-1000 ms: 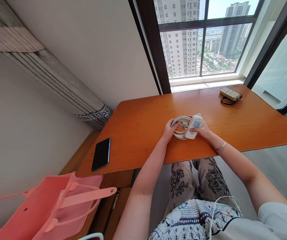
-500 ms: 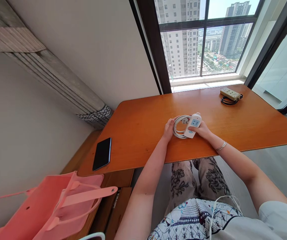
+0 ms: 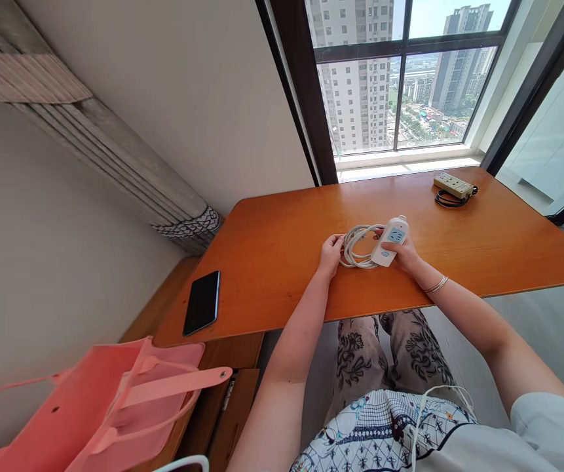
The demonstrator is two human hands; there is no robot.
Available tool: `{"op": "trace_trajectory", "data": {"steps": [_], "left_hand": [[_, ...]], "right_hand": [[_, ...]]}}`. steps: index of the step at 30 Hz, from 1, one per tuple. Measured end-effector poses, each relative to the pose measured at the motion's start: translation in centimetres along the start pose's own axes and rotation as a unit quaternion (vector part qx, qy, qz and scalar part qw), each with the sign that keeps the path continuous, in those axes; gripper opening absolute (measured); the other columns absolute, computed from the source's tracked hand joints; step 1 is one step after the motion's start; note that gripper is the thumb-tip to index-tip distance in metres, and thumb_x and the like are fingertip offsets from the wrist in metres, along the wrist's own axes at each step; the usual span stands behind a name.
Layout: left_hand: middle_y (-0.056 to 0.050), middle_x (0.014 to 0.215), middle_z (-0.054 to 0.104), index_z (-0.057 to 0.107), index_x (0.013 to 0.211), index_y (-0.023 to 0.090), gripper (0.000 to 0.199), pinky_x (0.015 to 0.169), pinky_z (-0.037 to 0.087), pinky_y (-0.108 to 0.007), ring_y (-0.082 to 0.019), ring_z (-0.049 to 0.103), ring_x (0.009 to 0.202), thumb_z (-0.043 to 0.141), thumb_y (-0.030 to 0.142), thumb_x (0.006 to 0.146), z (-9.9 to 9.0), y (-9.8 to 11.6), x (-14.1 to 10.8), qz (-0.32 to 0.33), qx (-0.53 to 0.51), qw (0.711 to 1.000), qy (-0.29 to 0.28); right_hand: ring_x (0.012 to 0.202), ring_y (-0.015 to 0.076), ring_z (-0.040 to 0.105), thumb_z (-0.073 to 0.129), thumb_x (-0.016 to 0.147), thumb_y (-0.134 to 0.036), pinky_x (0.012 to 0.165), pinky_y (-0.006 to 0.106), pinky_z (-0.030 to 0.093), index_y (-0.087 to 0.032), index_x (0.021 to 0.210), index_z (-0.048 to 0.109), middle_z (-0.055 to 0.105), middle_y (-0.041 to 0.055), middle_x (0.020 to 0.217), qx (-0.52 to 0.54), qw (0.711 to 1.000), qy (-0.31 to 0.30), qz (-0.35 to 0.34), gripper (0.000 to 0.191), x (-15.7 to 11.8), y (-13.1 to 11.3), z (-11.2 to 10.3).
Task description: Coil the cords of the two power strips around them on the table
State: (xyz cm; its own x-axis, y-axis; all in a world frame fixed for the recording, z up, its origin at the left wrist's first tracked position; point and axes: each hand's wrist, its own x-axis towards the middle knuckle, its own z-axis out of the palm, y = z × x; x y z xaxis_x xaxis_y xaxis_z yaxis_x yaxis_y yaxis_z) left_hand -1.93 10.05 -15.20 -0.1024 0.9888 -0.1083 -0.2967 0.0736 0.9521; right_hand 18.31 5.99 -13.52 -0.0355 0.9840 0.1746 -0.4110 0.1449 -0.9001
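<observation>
Left hand (image 3: 331, 254): fingers closed on the coiled white cord (image 3: 359, 265), near side of the table (image 3: 272, 255). Right hand (image 3: 406, 254): closed around the white power strip (image 3: 390, 242) — sockets up. Far right: beige power strip (image 3: 452, 185) — black cord (image 3: 451, 200) beside it.

Daylight enters the window (image 3: 402, 98) beside a pale wall (image 3: 178, 85), a grey curtain (image 3: 134, 164), an orange-brown table (image 3: 272, 262) and grey floor (image 3: 547, 328).
</observation>
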Motion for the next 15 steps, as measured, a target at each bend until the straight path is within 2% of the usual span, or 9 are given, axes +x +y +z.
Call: {"op": "trace_trajectory", "data": {"steps": [4,8,11,15], "left_hand": [[0.005,0.062,0.051,0.054,0.083,0.019,0.01,0.062,0.052,-0.026,-0.012,0.058,0.056,0.063,0.022,0.084,-0.6,0.4,0.6,-0.007,-0.04,0.997,0.06],[0.007,0.064,0.045,0.046,0.085,0.021,0.012,0.073,0.054,-0.026,-0.008,0.06,0.06,0.057,0.023,0.089,-1.3,1.1,1.1,0.026,-0.095,0.987,0.128],[0.007,0.067,0.047,0.044,0.085,0.022,0.016,0.075,0.054,-0.026,-0.007,0.061,0.061,0.06,0.025,0.088,-1.5,1.2,1.3,0.048,-0.119,0.979,0.159],[0.005,0.07,0.052,0.046,0.084,0.021,0.013,0.077,0.054,-0.027,-0.008,0.061,0.063,0.059,0.02,0.085,-1.7,1.0,1.7,0.065,-0.136,0.972,0.181]], "right_hand": [[0.092,0.026,0.071,0.087,0.05,-0.03,0.084,0.042,0.058,-0.02,0.088,0.074,0.075,0.0056,0.104,0.022,1.0,-0.005,0.01,0.041,0.0,0.1,-0.2],[0.101,0.026,0.069,0.087,0.051,-0.029,0.087,0.039,0.056,-0.021,0.09,0.073,0.074,0.0043,0.107,0.024,0.999,0.026,0.013,0.042,0.3,0.3,0.1],[0.106,0.0259,0.067,0.085,0.055,-0.033,0.089,0.038,0.055,-0.021,0.088,0.072,0.074,0.005,0.108,0.022,0.996,0.081,0.002,0.037,0.7,0.4,0.2],[0.089,0.0203,0.068,0.082,0.057,-0.036,0.076,0.031,0.057,-0.02,0.087,0.071,0.074,0.0031,0.094,0.05,0.977,0.205,-0.018,0.035,1.7,0.4,-0.6]]}}
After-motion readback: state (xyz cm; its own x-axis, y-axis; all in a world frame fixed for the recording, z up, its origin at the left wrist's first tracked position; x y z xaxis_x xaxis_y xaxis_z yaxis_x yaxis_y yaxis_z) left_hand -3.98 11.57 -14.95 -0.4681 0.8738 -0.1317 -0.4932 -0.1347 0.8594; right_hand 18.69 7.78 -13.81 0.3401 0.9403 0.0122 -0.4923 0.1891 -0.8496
